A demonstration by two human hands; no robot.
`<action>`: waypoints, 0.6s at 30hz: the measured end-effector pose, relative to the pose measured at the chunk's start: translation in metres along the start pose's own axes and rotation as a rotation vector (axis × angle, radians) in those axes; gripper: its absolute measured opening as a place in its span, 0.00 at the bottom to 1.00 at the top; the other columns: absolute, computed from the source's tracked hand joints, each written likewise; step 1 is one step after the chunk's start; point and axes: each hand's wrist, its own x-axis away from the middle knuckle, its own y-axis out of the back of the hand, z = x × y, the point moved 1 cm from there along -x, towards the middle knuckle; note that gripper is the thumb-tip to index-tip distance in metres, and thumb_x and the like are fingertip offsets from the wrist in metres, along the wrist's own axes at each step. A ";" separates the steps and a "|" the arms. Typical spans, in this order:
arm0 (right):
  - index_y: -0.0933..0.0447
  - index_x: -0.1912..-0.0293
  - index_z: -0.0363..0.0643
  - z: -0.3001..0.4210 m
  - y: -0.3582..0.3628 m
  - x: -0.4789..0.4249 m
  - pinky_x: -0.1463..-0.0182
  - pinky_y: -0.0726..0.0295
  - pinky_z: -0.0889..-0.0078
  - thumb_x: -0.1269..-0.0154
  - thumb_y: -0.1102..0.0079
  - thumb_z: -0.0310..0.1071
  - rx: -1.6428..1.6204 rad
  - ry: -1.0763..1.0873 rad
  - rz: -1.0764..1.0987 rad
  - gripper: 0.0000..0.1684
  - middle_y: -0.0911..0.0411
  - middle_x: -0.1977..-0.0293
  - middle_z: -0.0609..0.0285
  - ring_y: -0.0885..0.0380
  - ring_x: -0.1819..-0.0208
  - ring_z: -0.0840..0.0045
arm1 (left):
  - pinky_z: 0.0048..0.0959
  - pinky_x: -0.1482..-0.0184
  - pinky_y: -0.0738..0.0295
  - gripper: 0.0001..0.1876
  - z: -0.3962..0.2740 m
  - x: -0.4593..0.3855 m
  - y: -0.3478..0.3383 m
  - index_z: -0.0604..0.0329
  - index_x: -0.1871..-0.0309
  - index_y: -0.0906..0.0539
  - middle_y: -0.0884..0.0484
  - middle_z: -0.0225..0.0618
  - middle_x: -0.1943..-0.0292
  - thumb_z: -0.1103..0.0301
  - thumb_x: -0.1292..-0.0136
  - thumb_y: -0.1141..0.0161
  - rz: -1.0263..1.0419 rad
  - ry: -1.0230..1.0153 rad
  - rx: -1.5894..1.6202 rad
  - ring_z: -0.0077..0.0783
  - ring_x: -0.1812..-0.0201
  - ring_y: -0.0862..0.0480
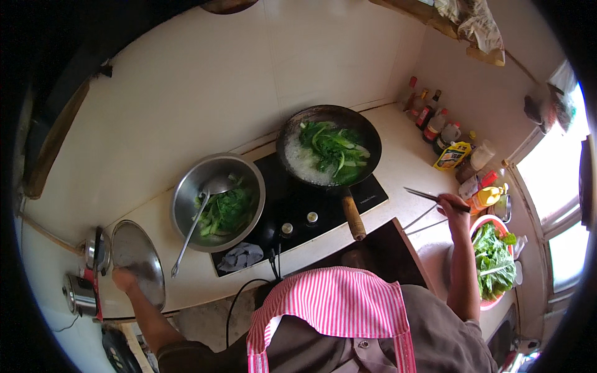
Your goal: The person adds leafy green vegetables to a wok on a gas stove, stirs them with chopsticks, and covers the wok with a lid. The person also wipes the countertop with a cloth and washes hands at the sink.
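Observation:
My left hand [124, 279] is curled at the left edge of a round metal lid [142, 254]; its fingertips are hidden. In my right hand [452, 206], above the right counter, is a narrow knife [422, 193] with a dark handle, its tip towards the wok. Two thin metal rods [422, 218] run just under that hand; I cannot tell if it holds them. Leafy greens [333, 149] lie in bubbling liquid in a dark wok [371, 168] with a wooden handle. A steel bowl [259, 186] holds more greens [228, 210] and a metal ladle [189, 235].
The wok sits on a black cooktop [275, 196] with two knobs. A grey cloth [240, 257] lies at its front left corner. Several bottles [433, 126] line the right wall. Raw leaves [492, 265] fill a basin [488, 305] at right. A steel pot [81, 296] stands far left.

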 end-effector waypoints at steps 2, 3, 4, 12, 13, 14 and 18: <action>0.23 0.59 0.37 0.024 -0.031 -0.008 0.57 0.21 0.76 0.40 0.44 0.27 -0.084 0.036 0.054 0.08 0.23 0.64 0.61 0.24 0.62 0.80 | 0.42 0.65 0.26 0.10 -0.017 -0.005 0.014 0.66 0.68 0.20 0.19 0.50 0.68 0.71 0.44 0.51 -0.036 -0.047 0.086 0.51 0.65 0.20; 0.24 0.59 0.37 0.033 -0.045 -0.014 0.57 0.21 0.76 0.40 0.44 0.26 -0.107 0.044 0.091 0.09 0.22 0.64 0.60 0.24 0.61 0.79 | 0.42 0.65 0.27 0.10 -0.025 -0.006 0.023 0.66 0.69 0.20 0.20 0.50 0.68 0.70 0.44 0.51 -0.054 -0.069 0.129 0.50 0.65 0.20; 0.24 0.59 0.37 0.037 -0.059 -0.022 0.58 0.21 0.77 0.40 0.44 0.26 -0.133 0.061 0.143 0.09 0.22 0.63 0.60 0.24 0.61 0.80 | 0.41 0.65 0.27 0.10 -0.030 -0.008 0.029 0.66 0.68 0.20 0.20 0.50 0.69 0.71 0.43 0.51 -0.070 -0.079 0.155 0.49 0.66 0.20; 0.22 0.61 0.39 0.024 -0.192 -0.065 0.65 0.26 0.81 0.40 0.44 0.28 -0.002 0.110 0.543 0.07 0.23 0.71 0.65 0.28 0.70 0.85 | 0.30 0.63 0.29 0.09 -0.064 -0.013 0.071 0.68 0.62 0.21 0.20 0.49 0.69 0.73 0.41 0.48 -0.218 -0.098 0.516 0.41 0.68 0.20; 0.21 0.62 0.39 0.017 -0.203 -0.070 0.65 0.26 0.81 0.41 0.44 0.27 0.102 0.129 0.582 0.07 0.23 0.73 0.64 0.28 0.72 0.86 | 0.30 0.62 0.29 0.09 -0.073 -0.011 0.079 0.68 0.61 0.21 0.19 0.48 0.68 0.73 0.41 0.48 -0.174 -0.076 0.577 0.39 0.67 0.20; 0.20 0.63 0.41 0.002 -0.213 -0.080 0.65 0.25 0.79 0.42 0.45 0.26 0.138 0.122 0.650 0.07 0.22 0.74 0.62 0.26 0.72 0.83 | 0.29 0.60 0.29 0.10 -0.082 -0.008 0.090 0.68 0.60 0.21 0.19 0.48 0.67 0.73 0.40 0.48 -0.129 -0.053 0.637 0.38 0.66 0.20; 0.19 0.63 0.43 -0.022 -0.245 -0.109 0.59 0.24 0.75 0.43 0.45 0.25 0.314 0.306 0.686 0.09 0.19 0.66 0.58 0.21 0.66 0.77 | 0.26 0.55 0.30 0.11 -0.070 -0.002 0.091 0.70 0.58 0.21 0.18 0.44 0.64 0.72 0.39 0.48 -0.120 -0.078 0.728 0.33 0.62 0.21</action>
